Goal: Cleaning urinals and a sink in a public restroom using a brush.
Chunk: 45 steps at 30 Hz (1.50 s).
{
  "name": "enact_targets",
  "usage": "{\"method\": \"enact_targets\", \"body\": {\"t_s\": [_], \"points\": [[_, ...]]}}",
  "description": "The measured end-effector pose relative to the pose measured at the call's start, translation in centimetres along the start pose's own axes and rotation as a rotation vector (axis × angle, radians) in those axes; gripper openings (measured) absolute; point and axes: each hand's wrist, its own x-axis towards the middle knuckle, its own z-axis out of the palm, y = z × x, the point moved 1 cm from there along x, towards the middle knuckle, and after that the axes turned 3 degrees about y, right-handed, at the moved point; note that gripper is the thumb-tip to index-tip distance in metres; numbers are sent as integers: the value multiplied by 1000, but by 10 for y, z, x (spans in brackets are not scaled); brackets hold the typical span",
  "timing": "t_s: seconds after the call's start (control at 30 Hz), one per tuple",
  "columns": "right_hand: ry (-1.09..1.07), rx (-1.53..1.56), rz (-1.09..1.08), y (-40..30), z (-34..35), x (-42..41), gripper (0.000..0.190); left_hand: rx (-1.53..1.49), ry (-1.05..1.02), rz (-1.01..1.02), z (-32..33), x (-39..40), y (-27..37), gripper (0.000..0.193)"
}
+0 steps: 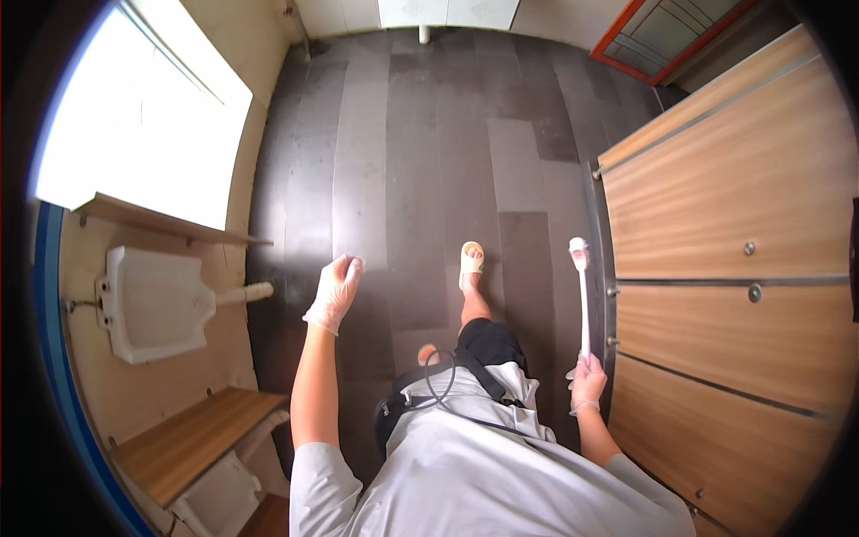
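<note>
A thin clear glove covers my left hand (341, 285), held out over the dark floor with its fingers curled in. No object shows in it. On the other side, my right hand (588, 381), gloved too, grips the handle of a white long-handled brush (584, 309), likely a toilet brush. Its white head (578, 254) points forward, away from me, close to the wooden partitions. The bristles cannot be made out clearly. One foot in a pale slipper (470, 262) is stepped forward on the floor.
Wood-look stall partitions (718, 194) with metal fittings line the right. White urinals (160, 305) and wooden divider boards (201, 440) stand along the left wall, below a bright window (147, 114). An orange-framed glass door (664, 37) is at far right. Dark plank flooring (413, 168) runs ahead.
</note>
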Motion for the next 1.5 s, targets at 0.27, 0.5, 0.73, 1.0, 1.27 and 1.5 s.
{"method": "enact_targets", "body": {"t_s": [0.27, 0.5, 0.73, 1.0, 1.27, 1.5], "points": [[-71, 62, -235, -163, 110, 215, 21, 153, -55, -709, 2, 18, -73, 40], [-600, -530, -121, -326, 187, 430, 34, 209, -281, -1274, 16, 29, 6, 47], [-186, -401, -440, -473, 306, 577, 27, -44, -82, -1372, 33, 318, -67, 25], [-173, -277, -416, -702, 365, 763, 28, 335, -3, -210, 11, 918, 102, 46], [-371, -195, -343, -887, 447, 958, 31, 145, -82, 159, 33, 1251, 387, 51], [-356, -227, -487, -916, 523, 1059, 29, 45, -129, 37, 139, 1430, 470, 52]]}}
